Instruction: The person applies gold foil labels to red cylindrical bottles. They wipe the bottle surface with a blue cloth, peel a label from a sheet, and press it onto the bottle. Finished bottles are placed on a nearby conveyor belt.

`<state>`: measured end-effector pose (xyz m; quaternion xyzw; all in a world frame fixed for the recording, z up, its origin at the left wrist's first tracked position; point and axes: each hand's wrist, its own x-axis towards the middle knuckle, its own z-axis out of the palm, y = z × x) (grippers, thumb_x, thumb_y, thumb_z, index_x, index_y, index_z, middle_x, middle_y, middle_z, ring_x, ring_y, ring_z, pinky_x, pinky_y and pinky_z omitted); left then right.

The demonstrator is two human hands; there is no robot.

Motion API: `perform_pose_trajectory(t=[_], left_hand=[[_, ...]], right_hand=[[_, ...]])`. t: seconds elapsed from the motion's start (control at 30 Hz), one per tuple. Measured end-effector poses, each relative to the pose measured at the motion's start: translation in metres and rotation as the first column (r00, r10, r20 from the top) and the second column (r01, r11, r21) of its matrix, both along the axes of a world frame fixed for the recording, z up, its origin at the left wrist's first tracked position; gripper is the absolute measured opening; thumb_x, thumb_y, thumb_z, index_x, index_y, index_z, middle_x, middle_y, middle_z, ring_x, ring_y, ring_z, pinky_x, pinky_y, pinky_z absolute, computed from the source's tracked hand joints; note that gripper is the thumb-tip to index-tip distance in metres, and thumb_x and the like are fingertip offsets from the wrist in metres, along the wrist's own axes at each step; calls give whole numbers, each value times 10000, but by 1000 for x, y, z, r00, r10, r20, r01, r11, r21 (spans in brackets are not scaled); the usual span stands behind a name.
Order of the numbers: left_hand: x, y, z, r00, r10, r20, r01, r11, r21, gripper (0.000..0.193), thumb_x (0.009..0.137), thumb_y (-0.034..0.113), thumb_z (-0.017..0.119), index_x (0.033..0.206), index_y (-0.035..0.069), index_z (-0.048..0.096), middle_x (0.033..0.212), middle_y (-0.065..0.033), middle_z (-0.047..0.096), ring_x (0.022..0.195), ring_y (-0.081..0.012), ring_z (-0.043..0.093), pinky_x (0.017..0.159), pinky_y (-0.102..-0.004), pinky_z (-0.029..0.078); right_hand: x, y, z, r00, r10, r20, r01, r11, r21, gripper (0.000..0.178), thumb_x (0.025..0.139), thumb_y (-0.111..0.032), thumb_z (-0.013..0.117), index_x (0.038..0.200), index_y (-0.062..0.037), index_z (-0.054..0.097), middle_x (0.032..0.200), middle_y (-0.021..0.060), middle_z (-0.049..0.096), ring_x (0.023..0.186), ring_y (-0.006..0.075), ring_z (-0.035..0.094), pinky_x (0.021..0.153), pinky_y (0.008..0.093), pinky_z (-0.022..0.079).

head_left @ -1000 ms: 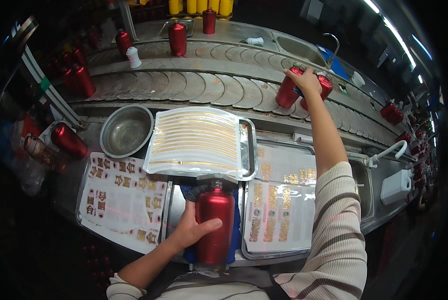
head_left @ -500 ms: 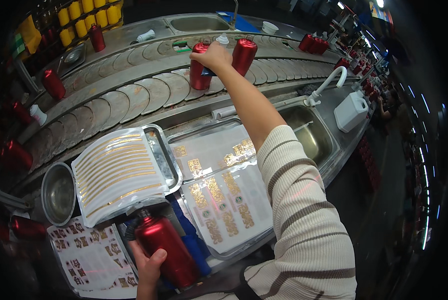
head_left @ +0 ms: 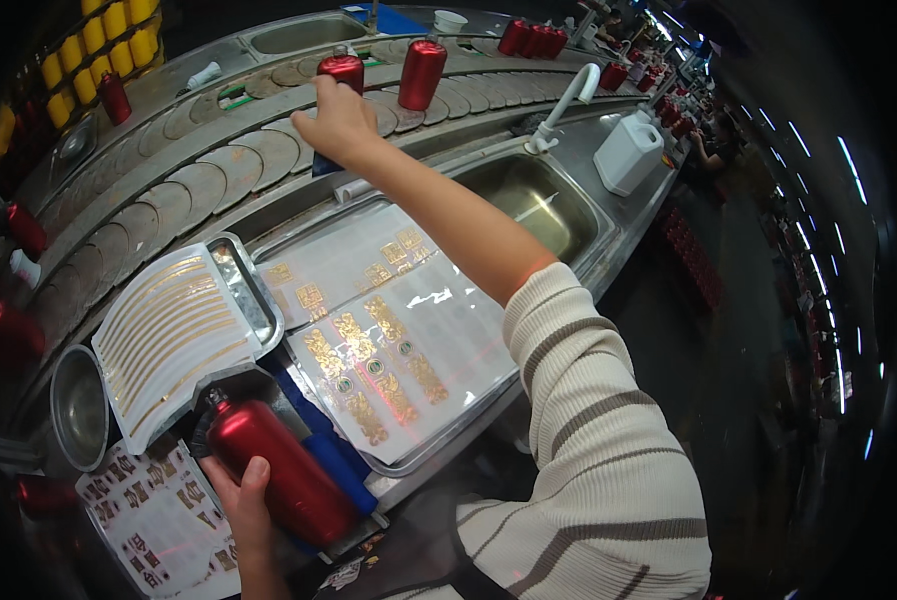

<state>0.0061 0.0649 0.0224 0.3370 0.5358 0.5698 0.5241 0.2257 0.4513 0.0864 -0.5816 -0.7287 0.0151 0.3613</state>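
My left hand (head_left: pixel 244 505) is closed around a shiny red metal bottle (head_left: pixel 279 465), which lies tilted on a dark support at the near left. Its silvery neck points up and to the left. My right hand (head_left: pixel 339 125) reaches out over the conveyor's near edge, just in front of a red bottle (head_left: pixel 342 68) standing on the plates. The fingers are curled and partly hidden by the hand's back. A dark blue piece (head_left: pixel 325 164) shows beneath the palm; its kind cannot be made out. Another red bottle (head_left: pixel 422 76) stands upright to the right.
Beyond the bench curves a conveyor of overlapping plates (head_left: pixel 224 170). Trays hold sheets of gold decals (head_left: pixel 384 350), gold strips (head_left: pixel 174 330) and brown-gold decals (head_left: pixel 159 510). A steel bowl (head_left: pixel 79 410) sits left; a sink (head_left: pixel 544 215), white tap (head_left: pixel 569 105) and white jug (head_left: pixel 629 155) stand right.
My right hand has drawn back toward me from the standing bottle, which stays on the conveyor. The left hand still holds its bottle. The whole view has shifted.
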Motion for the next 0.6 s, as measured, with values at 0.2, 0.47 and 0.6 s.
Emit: perform_pose_trajectory(t=[0.2,0.47,0.6], left_hand=[[9,-3,14,998,0,-68,-2,1000,-28,644,913,253,640,1452,67,339,1386,-115,466,1259,-235,472,1090,-373,346],[-15,-45,-14,997,-30,-69,34,998,62,778,853,78,741,1467,-10,270,1484,-164,399,1364,-273,423,1145,-406,326],[-8,-45,-6,996,-54,-72,59,996,68,767,857,92,752,1452,-50,289,1462,-191,427,1363,-259,433,1150,-396,324]], right_hand=[[1,-247,-38,757,633,-165,-653,743,-146,585,823,-404,726,1286,-74,589,978,195,642,861,378,648,759,449,517],[-8,-386,-50,706,695,-137,-684,619,-386,960,804,-476,748,1586,-243,243,917,176,483,655,356,567,587,421,498],[-7,-393,-66,754,643,-137,-651,701,-292,906,762,-368,809,1543,-225,371,924,162,520,701,346,587,638,401,514]])
